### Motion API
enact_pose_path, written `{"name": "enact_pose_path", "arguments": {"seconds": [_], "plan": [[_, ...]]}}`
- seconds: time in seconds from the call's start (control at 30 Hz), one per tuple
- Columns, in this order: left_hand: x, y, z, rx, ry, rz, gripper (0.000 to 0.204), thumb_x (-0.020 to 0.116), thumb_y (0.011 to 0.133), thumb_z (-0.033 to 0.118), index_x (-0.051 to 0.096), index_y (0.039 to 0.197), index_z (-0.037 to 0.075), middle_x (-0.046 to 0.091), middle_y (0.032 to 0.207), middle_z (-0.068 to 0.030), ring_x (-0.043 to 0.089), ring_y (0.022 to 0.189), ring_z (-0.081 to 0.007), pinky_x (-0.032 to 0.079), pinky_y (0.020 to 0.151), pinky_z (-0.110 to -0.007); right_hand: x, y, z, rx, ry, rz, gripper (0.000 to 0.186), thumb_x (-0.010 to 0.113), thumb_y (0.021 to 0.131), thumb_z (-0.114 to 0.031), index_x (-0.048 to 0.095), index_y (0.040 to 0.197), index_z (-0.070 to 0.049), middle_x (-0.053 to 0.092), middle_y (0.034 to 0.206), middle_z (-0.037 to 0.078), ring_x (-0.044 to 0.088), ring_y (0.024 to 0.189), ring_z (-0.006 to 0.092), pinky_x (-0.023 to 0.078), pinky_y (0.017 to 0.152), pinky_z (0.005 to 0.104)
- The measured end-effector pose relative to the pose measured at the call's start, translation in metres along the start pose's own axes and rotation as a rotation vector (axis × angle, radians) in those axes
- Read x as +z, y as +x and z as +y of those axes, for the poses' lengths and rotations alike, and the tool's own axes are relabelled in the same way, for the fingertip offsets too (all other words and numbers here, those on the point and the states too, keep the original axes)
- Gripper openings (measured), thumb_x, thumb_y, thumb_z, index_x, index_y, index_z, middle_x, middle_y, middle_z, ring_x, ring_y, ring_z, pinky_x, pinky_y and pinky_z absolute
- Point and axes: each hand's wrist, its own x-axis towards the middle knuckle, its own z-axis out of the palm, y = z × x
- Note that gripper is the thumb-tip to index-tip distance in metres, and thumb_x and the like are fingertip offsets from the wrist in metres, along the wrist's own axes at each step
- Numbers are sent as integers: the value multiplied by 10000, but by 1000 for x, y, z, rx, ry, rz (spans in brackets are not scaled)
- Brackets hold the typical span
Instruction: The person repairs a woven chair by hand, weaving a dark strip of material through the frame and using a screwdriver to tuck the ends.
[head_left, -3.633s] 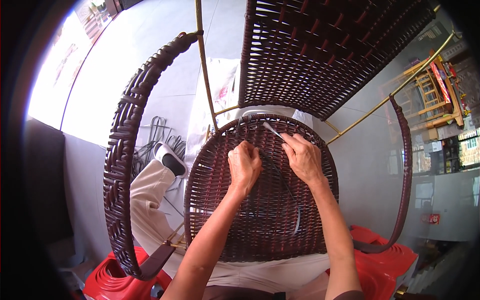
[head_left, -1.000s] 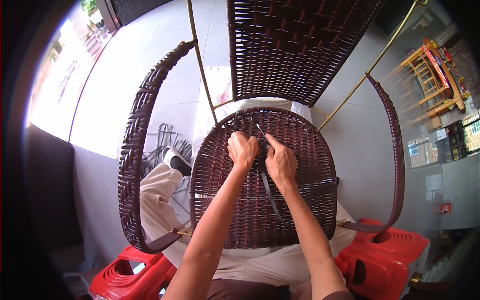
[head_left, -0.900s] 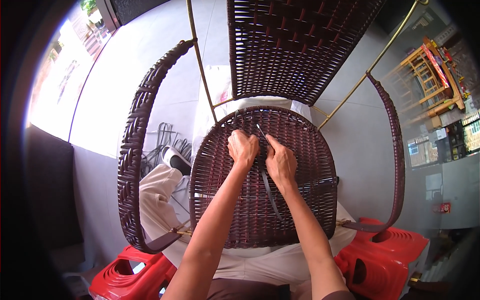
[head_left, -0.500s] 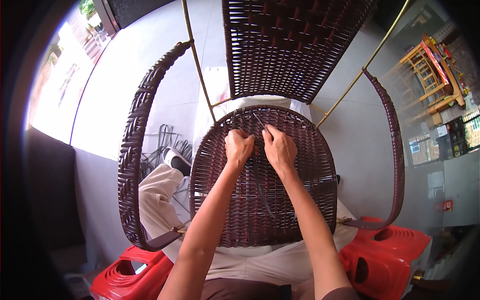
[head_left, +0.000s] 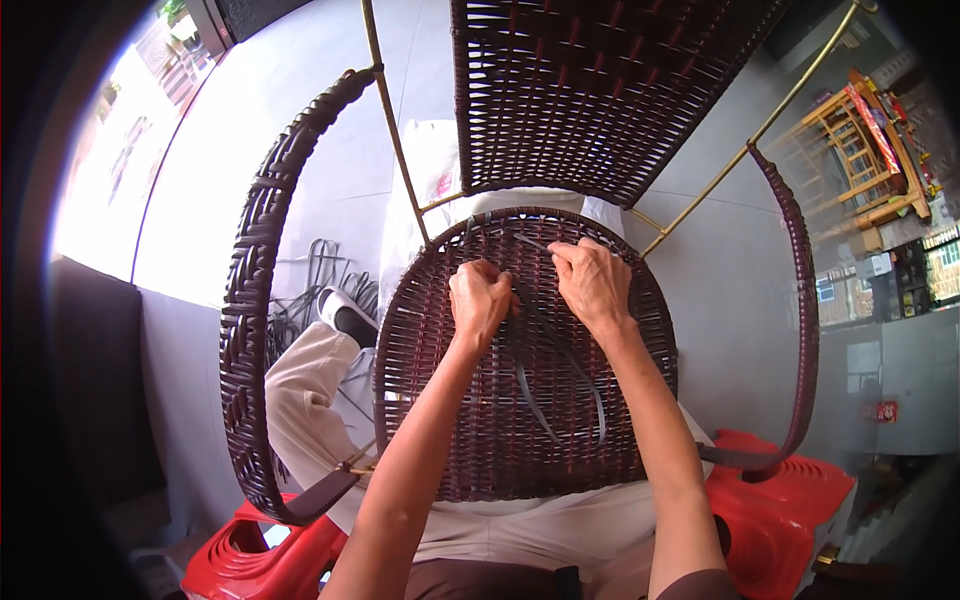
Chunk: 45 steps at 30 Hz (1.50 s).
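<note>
The round seat (head_left: pixel 420 300) of a dark brown-red woven chair is below both hands. My left hand (head_left: pixel 480 295) is closed at the weave near the seat's upper middle; what its fingers grip is hidden. My right hand (head_left: pixel 595 280), higher and to the right, pinches a thin grey piece (head_left: pixel 530 240) slanting to the weave near the back rim; whether it is strip or tool I cannot make out. Loose dark grey strands (head_left: pixel 580 385) curve down over the seat beneath my hands.
The woven backrest (head_left: pixel 580 100) rises beyond the seat, wrapped armrests (head_left: pixel 245 330) flank it on brass-coloured tubes. Red plastic stools (head_left: pixel 770 510) stand low at both sides. Loose strips (head_left: pixel 310 300) lie by my left foot. Wooden furniture (head_left: pixel 860 160) stands at upper right.
My right hand has moved right and upward from beside my left hand, the grey piece tilting flatter with it. My left hand stayed nearly in place. The loose strand now shows a wider loop.
</note>
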Motion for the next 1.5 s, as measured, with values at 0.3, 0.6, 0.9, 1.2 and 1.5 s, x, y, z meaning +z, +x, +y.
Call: {"name": "enact_pose_path", "arguments": {"seconds": [0.3,0.6,0.9,1.2,1.5], "plan": [[-2,2,-1,-33,-67,-21,185,558,790,90,593,710,-73,603,514,-110,601,467,-149,493,502,-272,-3,18,11,-272,-148,58,118,642,758,-117,688,866,-114,545,695,65,575,635,232,480,581,346],[-2,0,1,-10,-78,-30,179,563,801,79,593,712,-73,604,518,-111,596,454,-146,489,482,-270,-2,22,19,-453,-218,148,128,575,746,-35,655,837,-79,585,826,73,575,722,192,426,621,325],[-2,-1,2,-14,-47,-19,174,569,797,83,595,716,-69,610,525,-105,597,457,-142,494,502,-269,-1,23,17,-498,-269,142,191,586,731,-20,677,883,-91,579,806,66,559,694,192,420,597,320],[-3,-3,6,-32,-59,-29,163,570,799,78,592,745,-75,624,578,-123,606,470,-146,481,435,-243,-6,23,7,-602,-425,145,41,574,740,-69,608,728,-49,555,790,60,551,702,178,424,588,314],[-2,-1,2,0,-57,-34,170,573,797,84,594,746,-77,622,572,-122,602,464,-142,476,431,-243,8,37,28,-448,-110,6,182,509,789,-36,665,816,-125,560,761,97,581,710,219,471,649,353]]}}
